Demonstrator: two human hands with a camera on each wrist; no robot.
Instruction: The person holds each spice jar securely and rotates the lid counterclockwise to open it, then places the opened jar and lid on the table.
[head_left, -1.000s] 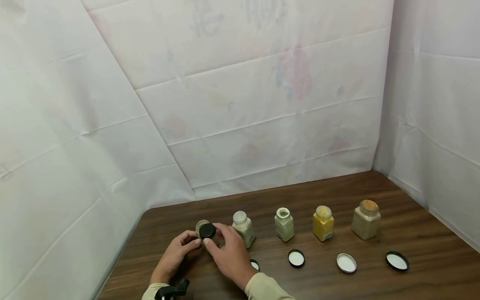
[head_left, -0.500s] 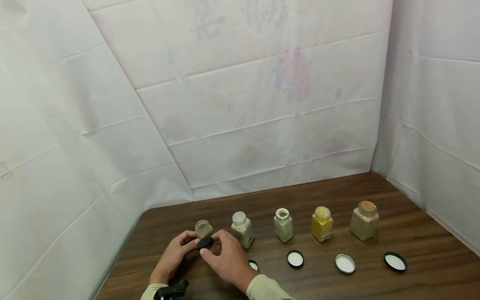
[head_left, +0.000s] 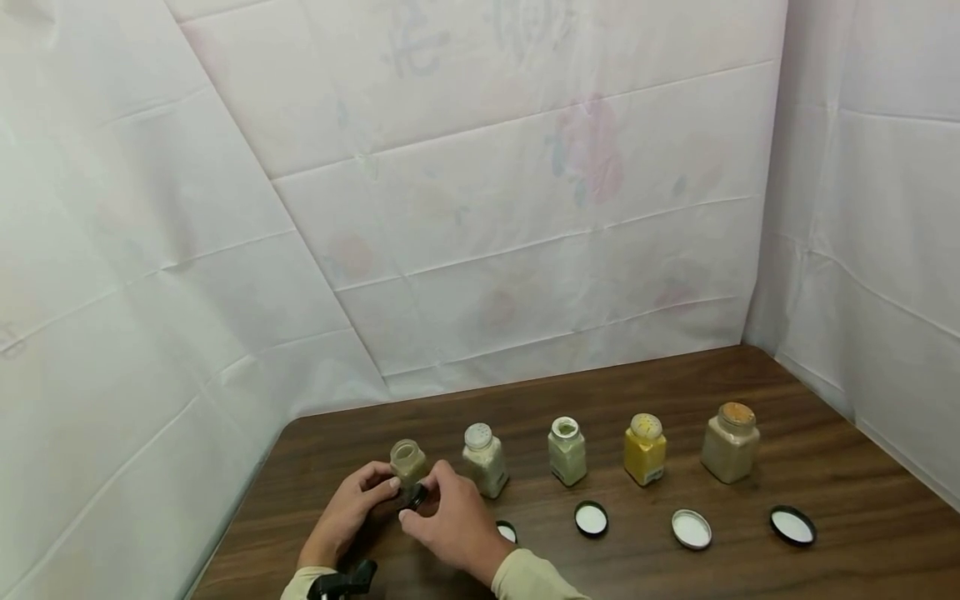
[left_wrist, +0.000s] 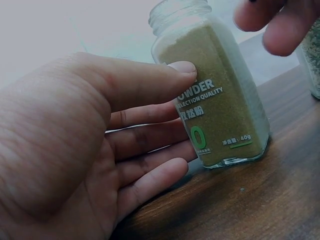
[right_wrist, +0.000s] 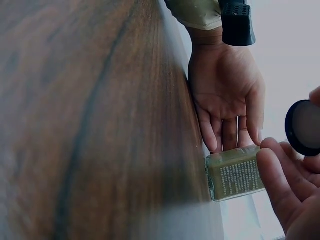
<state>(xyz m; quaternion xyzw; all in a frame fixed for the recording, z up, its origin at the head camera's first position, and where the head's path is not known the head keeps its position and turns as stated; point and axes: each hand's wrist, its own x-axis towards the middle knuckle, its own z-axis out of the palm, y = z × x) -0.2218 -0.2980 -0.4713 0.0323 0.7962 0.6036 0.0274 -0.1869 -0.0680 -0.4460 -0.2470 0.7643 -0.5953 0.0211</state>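
A square glass spice jar (head_left: 407, 460) of brownish-green powder stands upright without a cap at the table's left. My left hand (head_left: 345, 510) holds its side; in the left wrist view the thumb lies on the front of the jar (left_wrist: 225, 100) and the fingers reach to its near side. Just right of it, my right hand (head_left: 459, 521) pinches a black lid (head_left: 415, 497). Tilted on edge in the right wrist view, that lid (right_wrist: 306, 127) is apart from the jar's mouth. The right hand's other fingers (right_wrist: 282, 185) are near the jar.
To the right stand a pale-green shaker jar (head_left: 485, 467), an uncapped green jar (head_left: 567, 457), a yellow jar (head_left: 645, 454) and a larger tan jar (head_left: 730, 450). Upturned lids (head_left: 592, 518) lie before them, one partly behind the right hand. White sheeting (head_left: 525, 250) surrounds the wooden table (head_left: 637, 575).
The right hand has brought the black lid from over the jar's mouth down toward me and tipped it on edge. The left hand stays at the jar.
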